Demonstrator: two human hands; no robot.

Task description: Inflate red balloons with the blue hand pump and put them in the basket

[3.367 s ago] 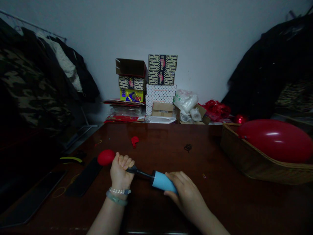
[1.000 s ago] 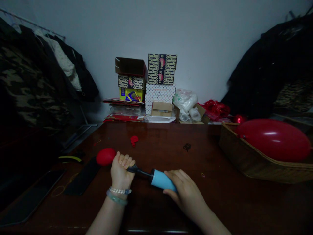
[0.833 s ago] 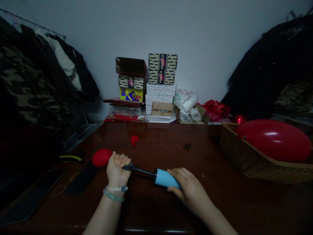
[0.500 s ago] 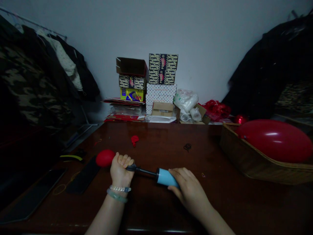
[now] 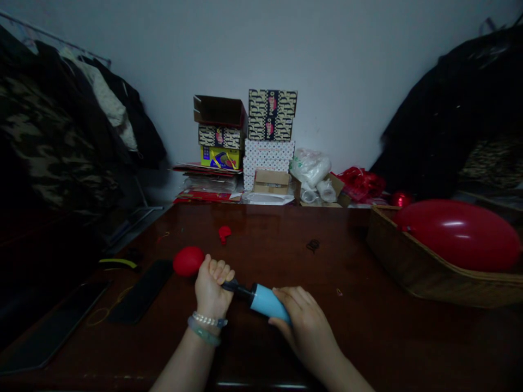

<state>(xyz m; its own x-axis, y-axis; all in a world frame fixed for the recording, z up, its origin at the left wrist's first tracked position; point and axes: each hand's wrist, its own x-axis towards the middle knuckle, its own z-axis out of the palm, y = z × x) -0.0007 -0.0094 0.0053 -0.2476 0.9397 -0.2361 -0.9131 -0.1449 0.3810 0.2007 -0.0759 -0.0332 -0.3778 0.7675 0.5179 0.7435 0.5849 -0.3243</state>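
My left hand (image 5: 213, 283), with a beaded bracelet and a bangle on its wrist, is closed around the black end of a hand balloon pump (image 5: 267, 302). From the far side of that fist sticks out a small, partly inflated red balloon (image 5: 188, 261); its neck is hidden in my fingers. My right hand (image 5: 306, 318) wraps the pump's light blue barrel from the right. A short piece of black shaft shows between the barrel and my left hand. The pump lies tilted, a little above the dark brown table (image 5: 269, 234).
A flat red balloon (image 5: 224, 234) and a dark coil (image 5: 312, 246) lie on the table. A wicker basket (image 5: 441, 283) at right holds a large red balloon (image 5: 461, 234). Dark flat panels (image 5: 141, 291) lie at left. Stacked boxes (image 5: 269, 158) stand behind, along the wall.
My hands have drawn closer together: the left, with the small balloon, shifted right, and the right shifted slightly left. Less of the pump's black shaft shows between them.
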